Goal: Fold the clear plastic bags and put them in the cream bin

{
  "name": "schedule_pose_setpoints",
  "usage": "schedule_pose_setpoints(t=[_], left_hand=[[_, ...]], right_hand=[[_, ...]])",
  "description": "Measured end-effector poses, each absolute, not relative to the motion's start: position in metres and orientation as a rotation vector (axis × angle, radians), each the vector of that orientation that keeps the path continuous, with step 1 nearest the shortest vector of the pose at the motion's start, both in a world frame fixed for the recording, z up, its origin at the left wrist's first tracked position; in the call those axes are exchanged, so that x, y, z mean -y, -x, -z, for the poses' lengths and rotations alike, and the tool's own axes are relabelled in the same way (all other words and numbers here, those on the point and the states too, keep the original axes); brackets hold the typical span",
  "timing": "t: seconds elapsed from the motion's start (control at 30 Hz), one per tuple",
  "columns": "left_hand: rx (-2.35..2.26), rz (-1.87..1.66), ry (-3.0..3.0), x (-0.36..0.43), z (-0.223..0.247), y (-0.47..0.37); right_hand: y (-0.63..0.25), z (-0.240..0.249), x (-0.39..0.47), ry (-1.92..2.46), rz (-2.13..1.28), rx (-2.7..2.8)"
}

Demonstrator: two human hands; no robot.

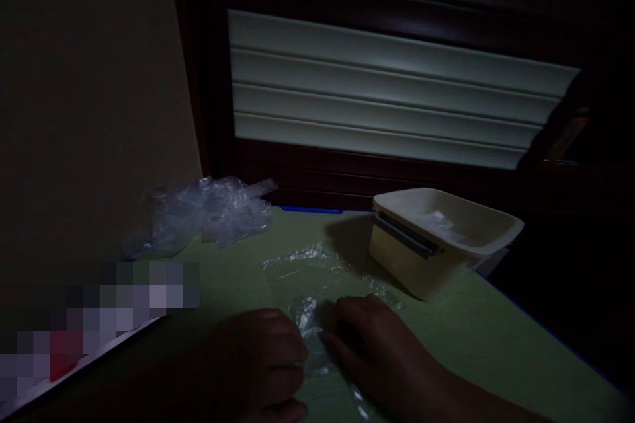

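Note:
Clear plastic film (312,334) lies between my two hands on the green table (496,344), with more of it spread out beyond them. My left hand (262,363) rests at its left edge, fingers bent; what is under the fingertips is hidden in the dark. On the other side my right hand (377,344) is curled, thumb and fingers close together at the film's right edge, and whatever they pinch cannot be made out. A heap of crumpled clear plastic bags (213,211) sits at the back left.
A cream plastic bin (426,264) with a dark handle stands at the back right, something clear inside it. Behind the table is a dark wooden panel with pale slats (377,92). A blurred-out object (99,330) lies at the left.

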State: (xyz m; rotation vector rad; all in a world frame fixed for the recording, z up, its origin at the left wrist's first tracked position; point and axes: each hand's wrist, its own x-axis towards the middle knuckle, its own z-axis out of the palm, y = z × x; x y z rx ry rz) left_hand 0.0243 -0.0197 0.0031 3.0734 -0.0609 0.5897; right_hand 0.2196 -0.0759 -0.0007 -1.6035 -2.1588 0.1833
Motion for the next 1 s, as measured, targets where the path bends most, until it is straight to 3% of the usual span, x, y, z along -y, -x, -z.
schedule_pose_setpoints(t=[0.2,0.57,0.87,1.0], left_hand=[[-0.108,-0.720,-2.993,0.020,-0.003,-0.024],[-0.212,-0.875,-2.905,0.019,0.001,-0.022],[-0.228,-0.861,-2.937,0.018,0.003,-0.023],[-0.092,-0.650,-3.095,0.022,-0.008,-0.028]], right_hand=[[-0.239,-0.012,0.074,1.531,-0.353,2.225],[-0.248,-0.011,0.072,1.511,-0.161,2.373],[-0.238,-0.010,0.079,1.339,-0.024,2.532],[-0.235,-0.009,0.080,1.431,0.017,2.506]])
